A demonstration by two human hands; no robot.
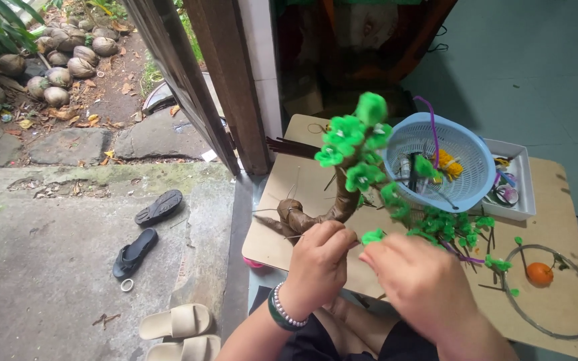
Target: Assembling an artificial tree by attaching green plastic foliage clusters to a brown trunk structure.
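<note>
Between both hands [369,261]: green flower [372,236]; brown craft tree [332,200] just above.

We sit at a low table [556,194] set just inside a doorway. On it, in front of us, stands a small craft tree [342,174], our left hand [317,262] at its trunk and our right hand [417,275] just right of that. Behind the tree to the right sits a basket [466,150], with a tray [520,177] beside it, farther right. A wire ring [551,291] lies at the table's right, a small fruit [540,273] inside it. Left of the table, sandals [147,230] lie on the floor outside, and slippers [178,331] nearer us.
</note>
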